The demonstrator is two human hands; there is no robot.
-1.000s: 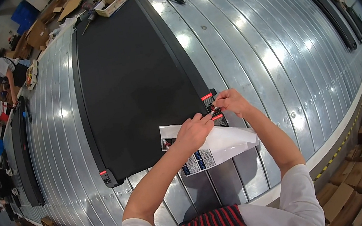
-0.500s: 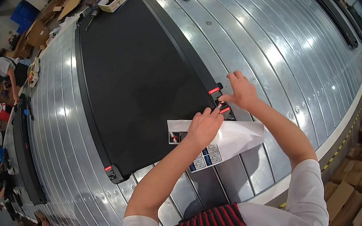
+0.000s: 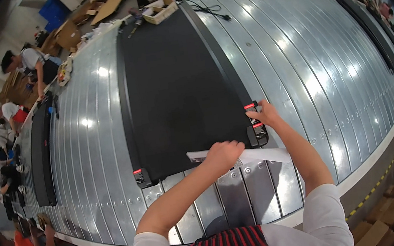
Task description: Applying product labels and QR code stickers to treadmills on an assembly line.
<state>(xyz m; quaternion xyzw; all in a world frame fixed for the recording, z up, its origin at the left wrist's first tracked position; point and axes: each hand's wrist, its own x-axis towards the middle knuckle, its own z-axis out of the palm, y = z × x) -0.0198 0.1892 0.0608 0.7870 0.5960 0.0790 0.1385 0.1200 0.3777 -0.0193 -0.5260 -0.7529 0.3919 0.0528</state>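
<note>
A black treadmill deck (image 3: 172, 86) lies on the metal slat surface, with a black end cap (image 3: 258, 136) at its near right corner. A small black label with a red strip (image 3: 250, 108) lies on the right rail just beyond that cap. My right hand (image 3: 267, 114) is at this label, thumb on it and fingers apart at the rail's outer side. Below the near edge, my left hand (image 3: 226, 155) is closed on a white sticker sheet (image 3: 264, 155), seen nearly edge-on. A similar label (image 3: 138, 172) marks the near left corner cap.
A tray of small parts (image 3: 160, 12) and a power drill (image 3: 135, 12) sit at the deck's far end, near a black cable (image 3: 212, 11). Other decks (image 3: 44, 153) lie at left and far right. People work along the left side; cardboard (image 3: 373, 234) lies lower right.
The view has shifted, so the deck appears farther right. My left hand has tilted the sticker sheet from face-up to nearly edge-on and away from the label. My right hand's fingers have come down beside the rail.
</note>
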